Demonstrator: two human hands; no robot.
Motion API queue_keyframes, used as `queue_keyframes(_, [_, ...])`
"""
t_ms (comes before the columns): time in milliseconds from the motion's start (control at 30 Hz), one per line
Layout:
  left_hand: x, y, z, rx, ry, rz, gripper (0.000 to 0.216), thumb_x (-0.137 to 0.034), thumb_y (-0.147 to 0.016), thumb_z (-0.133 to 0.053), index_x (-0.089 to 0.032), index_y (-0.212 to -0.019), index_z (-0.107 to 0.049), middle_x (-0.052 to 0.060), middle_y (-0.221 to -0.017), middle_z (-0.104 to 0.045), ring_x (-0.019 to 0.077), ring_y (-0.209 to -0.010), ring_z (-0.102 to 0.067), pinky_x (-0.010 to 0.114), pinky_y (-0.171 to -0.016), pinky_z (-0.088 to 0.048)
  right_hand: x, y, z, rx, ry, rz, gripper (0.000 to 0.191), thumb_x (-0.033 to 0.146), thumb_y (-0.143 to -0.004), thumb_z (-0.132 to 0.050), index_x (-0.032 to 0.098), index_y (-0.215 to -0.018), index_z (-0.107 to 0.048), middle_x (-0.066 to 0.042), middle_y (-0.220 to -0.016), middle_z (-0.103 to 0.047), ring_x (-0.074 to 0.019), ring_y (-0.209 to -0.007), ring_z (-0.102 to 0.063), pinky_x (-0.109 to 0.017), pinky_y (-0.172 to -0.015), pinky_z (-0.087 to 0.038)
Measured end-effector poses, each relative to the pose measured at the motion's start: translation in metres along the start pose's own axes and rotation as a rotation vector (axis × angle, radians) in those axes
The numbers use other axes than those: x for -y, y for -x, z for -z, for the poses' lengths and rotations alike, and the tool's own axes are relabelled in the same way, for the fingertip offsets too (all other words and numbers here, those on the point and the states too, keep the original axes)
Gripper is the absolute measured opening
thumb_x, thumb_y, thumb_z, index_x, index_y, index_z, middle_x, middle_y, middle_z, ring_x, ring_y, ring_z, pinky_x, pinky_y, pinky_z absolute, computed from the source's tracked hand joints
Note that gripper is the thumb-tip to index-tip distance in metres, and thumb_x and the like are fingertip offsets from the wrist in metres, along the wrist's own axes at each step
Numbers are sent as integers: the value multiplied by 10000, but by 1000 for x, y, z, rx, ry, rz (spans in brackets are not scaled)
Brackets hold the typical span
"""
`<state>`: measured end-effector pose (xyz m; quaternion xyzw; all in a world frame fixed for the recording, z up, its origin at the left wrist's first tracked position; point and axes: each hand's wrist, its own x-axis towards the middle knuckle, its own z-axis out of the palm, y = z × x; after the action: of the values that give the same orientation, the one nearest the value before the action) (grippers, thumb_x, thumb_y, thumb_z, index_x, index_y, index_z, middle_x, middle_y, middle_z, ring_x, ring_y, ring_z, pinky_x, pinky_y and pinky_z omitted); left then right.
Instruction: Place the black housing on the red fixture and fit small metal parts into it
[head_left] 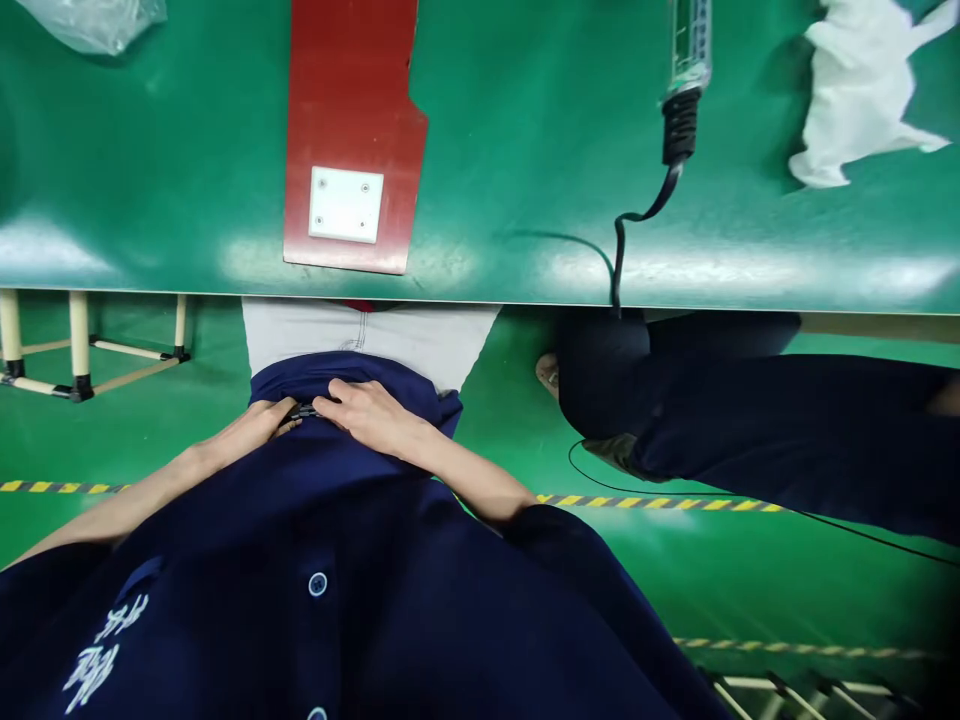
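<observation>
Both hands are pressed together at the hem of the dark blue shirt [352, 500]: the left hand [255, 428] and right hand [371, 412] pinch a small dark object [304, 410], barely visible. At twelve o'clock, the white plate [346, 204] lies untouched on the red board [352, 130] on the green tabletop [525, 150]; nothing there appears begun.

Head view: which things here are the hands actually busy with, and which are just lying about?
In hand:
left hand and right hand, both resting on the hem of the navy shirt

Lying about:
red board with white plate
corded tool
white cloth
plastic bag
</observation>
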<state>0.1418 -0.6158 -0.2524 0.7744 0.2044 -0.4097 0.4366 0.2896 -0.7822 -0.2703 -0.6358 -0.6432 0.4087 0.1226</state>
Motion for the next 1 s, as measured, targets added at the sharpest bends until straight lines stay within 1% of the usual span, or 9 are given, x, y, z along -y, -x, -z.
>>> queue_keyframes(133, [-1, 12, -3, 11, -25, -10, 378, -463, -881, -328, -130, -948, -495, 63, -809, -537, 180, -725, -513, 262, -652, -351, 17, 0, -8, 9, 45, -34, 311, 200, -1003, -276, 182, -1258, -454, -87, -1063, -440, -137, -806, -465, -252, -591, -242])
queue_keyframes(233, [-4, 19, -4, 40, -32, -38, 296, -367, -835, -350, -136, -952, -494, 51, -819, -529, 181, -731, -505, 266, -655, -349, 28, -3, -15, -18, 33, -40, 319, 146, -982, -292, 156, -1250, -464, -101, -1073, -440, -158, -821, -469, -270, -629, -287])
queue_keyframes(433, [-11, 23, -9, 51, 9, -50, 316, -344, -848, -312, -123, -933, -521, 52, -841, -569, 191, -774, -544, 278, -691, -373, 28, 1, -27, -141, -187, 27, 190, 215, -976, -401, 123, -1051, -548, -32, -982, -485, -98, -755, -416, -235, -666, -336])
queue_keyframes(533, [-15, 25, -13, 12, 32, -49, 329, -379, -871, -314, -133, -904, -530, 38, -847, -580, 182, -775, -526, 276, -690, -359, 21, 11, -28, -226, -289, 117, 206, 243, -958, -479, 113, -1092, -566, -12, -966, -508, -66, -842, -445, -178, -780, -383])
queue_keyframes(600, [-16, 26, -17, -10, 59, -49, 334, -400, -879, -301, -135, -825, -496, 23, -772, -554, 158, -710, -478, 262, -640, -332, 16, 15, -28, -256, -315, 211, 251, 256, -972, -454, 118, -1151, -563, -7, -967, -516, -50, -880, -452, -143, -829, -376])
queue_keyframes(700, [-12, 23, -25, -50, 81, -86, 325, -432, -855, -344, -136, -772, -450, 17, -699, -516, 133, -633, -414, 254, -581, -287, 12, 12, -28, -276, -260, 309, 292, 263, -994, -384, 81, -1109, -582, -25, -930, -507, -61, -844, -435, -155, -787, -360])
queue_keyframes(833, [1, 11, -33, -126, 42, -155, 290, -404, -767, -382, -131, -738, -475, 50, -683, -524, 142, -603, -421, 276, -596, -286, 9, -5, -26, -236, -89, 428, 352, 297, -994, -354, 45, -990, -599, -47, -891, -493, -93, -764, -373, -216, -718, -319])
queue_keyframes(900, [6, 6, -35, -157, 38, -162, 310, -394, -745, -360, -121, -750, -507, 76, -716, -549, 158, -632, -443, 289, -630, -315, 7, -11, -22, -218, -23, 434, 354, 314, -986, -379, 43, -975, -607, -57, -887, -498, -108, -741, -357, -241, -711, -307])
queue_keyframes(1000, [5, 4, -37, -220, 65, -150, 348, -427, -774, -361, -112, -779, -508, 94, -763, -558, 174, -679, -462, 307, -672, -353, 4, -14, -14, -195, -28, 422, 334, 321, -976, -423, 56, -1014, -623, -56, -890, -512, -106, -766, -393, -230, -719, -320])
